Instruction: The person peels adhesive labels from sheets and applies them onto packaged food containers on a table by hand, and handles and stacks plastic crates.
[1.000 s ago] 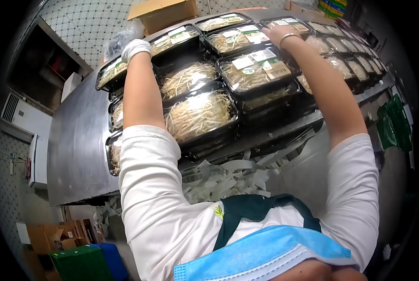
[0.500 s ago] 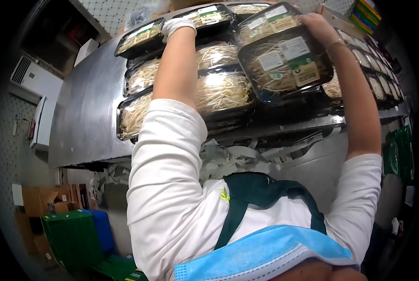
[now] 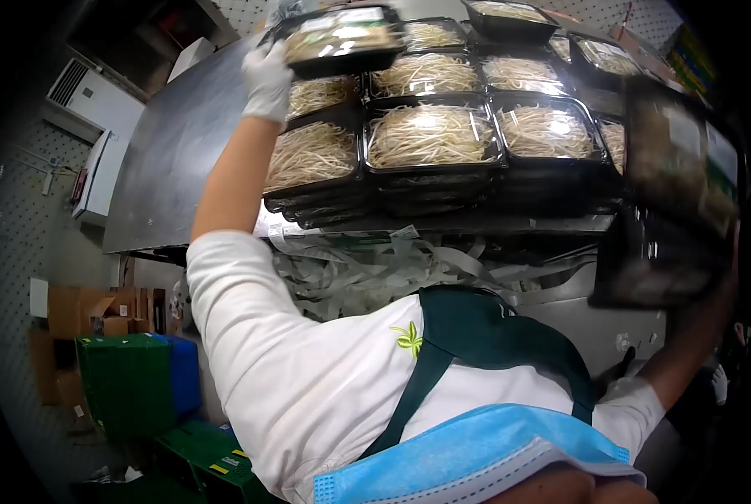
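In its white glove, my left hand (image 3: 266,81) grips the left end of a labelled black tray of bean sprouts (image 3: 342,42), lifted above the stacks and blurred by motion. At the far right, two tilted black trays hang past the table's front edge: a labelled upper tray (image 3: 682,164) and a darker lower tray (image 3: 657,265), both smeared. My right forearm (image 3: 690,336) reaches up behind them, and they hide most of my right hand. Between my arms stand stacks of film-covered bean sprout trays (image 3: 430,134) without visible labels on top.
The metal table (image 3: 170,160) extends left of the stacks. Below its front edge lies a tangle of pale backing strips (image 3: 392,269). Green crates (image 3: 128,382) and cardboard boxes (image 3: 77,311) stand on the floor at lower left. More labelled trays (image 3: 606,57) sit at the back right.
My right hand has carried its two trays right and down, off the stacks. My left hand has raised a labelled tray. The view has shifted, showing more unlabelled trays.
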{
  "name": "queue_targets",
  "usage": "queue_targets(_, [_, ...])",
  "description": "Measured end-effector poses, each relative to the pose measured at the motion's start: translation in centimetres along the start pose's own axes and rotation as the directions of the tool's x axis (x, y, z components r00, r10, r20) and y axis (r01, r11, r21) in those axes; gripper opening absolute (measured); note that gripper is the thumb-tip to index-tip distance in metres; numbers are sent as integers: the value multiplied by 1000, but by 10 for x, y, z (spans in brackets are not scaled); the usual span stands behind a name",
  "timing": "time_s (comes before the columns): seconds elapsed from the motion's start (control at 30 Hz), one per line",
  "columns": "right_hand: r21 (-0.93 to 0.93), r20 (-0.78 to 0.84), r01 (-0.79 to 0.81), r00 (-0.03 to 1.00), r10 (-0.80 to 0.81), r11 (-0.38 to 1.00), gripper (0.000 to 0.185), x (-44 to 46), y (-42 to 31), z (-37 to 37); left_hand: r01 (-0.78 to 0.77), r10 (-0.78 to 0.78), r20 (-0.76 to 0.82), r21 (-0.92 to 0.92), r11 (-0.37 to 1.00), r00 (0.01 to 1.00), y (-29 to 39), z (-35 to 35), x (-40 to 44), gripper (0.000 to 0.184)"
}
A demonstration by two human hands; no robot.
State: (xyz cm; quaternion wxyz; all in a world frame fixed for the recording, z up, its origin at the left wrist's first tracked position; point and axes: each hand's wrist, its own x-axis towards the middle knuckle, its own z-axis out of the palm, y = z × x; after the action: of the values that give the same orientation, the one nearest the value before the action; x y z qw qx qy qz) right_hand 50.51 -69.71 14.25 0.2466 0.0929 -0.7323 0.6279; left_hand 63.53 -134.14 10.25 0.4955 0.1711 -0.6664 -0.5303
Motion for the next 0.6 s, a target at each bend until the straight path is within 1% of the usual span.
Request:
queue_targets(0.03, [41, -49, -60, 997, 62, 997, 40, -23, 2, -11, 162, -160, -30, 49, 986, 987, -5, -23, -4, 19])
queue_targets(0.07, [77, -94, -113, 988, 121, 991, 41, -45, 5, -18, 241, -241, -10, 58, 969, 971, -21, -47, 0, 20])
queue_targets(0.1, [111, -137, -158, 975, 173, 981, 41, -63, 6, -25, 356, -365, 100, 93, 930, 926, -30, -69, 0, 23])
queue_targets(0.17, [127, -204, -217, 949, 240, 968, 43, -90, 11, -36, 438, -505, 111, 363, 822, 856, -18, -86, 13, 31])
queue_targets(0.2, [94, -228, -224, 944, 240, 970, 44, -98, 14, -46, 309, -480, 104, 644, 700, 871, -17, -93, 34, 43])
queue_targets(0.23, [60, -252, -233, 937, 240, 971, 45, -107, 15, -53, 247, -463, 38, 805, 539, 886, -14, -88, 51, 57])
queue_targets(0.3, [-5, -271, -227, 938, 218, 974, 43, -116, 24, -71, 145, -341, 28, 871, 469, 940, -9, -74, 78, 75])
queue_targets(0.33, [-68, -252, -229, 946, 205, 971, 42, -123, 32, -79, 56, -301, 44, 948, 315, 953, -11, -62, 95, 82])
queue_targets(0.37, [-137, -249, -231, 949, 192, 963, 42, -130, 39, -92, 104, -448, 17, 964, 244, 894, -10, -49, 102, 80])
queue_targets(0.4, [-394, -138, -199, 978, 156, 897, 42, -134, 59, -126, -28, -425, 130, 970, 240, 896, -38, -49, 121, 75])
queue_targets(0.43, [-474, -130, -208, 978, 166, 855, 43, -149, 50, -123, -144, -431, 242, 958, 246, 869, -72, -56, 143, 70])
queue_targets(0.47, [-600, -54, -73, 997, 51, 797, 42, -168, 50, -129, -86, -443, 245, 933, 349, 862, -80, -57, 147, 63])
queue_targets(0.5, [-441, -261, -273, 950, 169, 855, 41, -185, 46, -120, -23, -456, 249, 895, 446, 854, -86, -55, 148, 56])
queue_targets(0.53, [-345, -212, -219, 965, 151, 913, 34, -201, 35, -113, -46, -443, 273, 887, 459, 854, -88, -43, 147, 55])
queue_targets(0.57, [-311, -183, -288, 953, 241, 906, 24, -208, 4, -92, -107, -409, 304, 893, 438, 861, -80, -22, 138, 53])
queue_targets(0.6, [-304, -168, -217, 971, 172, 928, 16, -211, -14, -78, -164, -371, 333, 893, 418, 867, -71, -10, 130, 51])
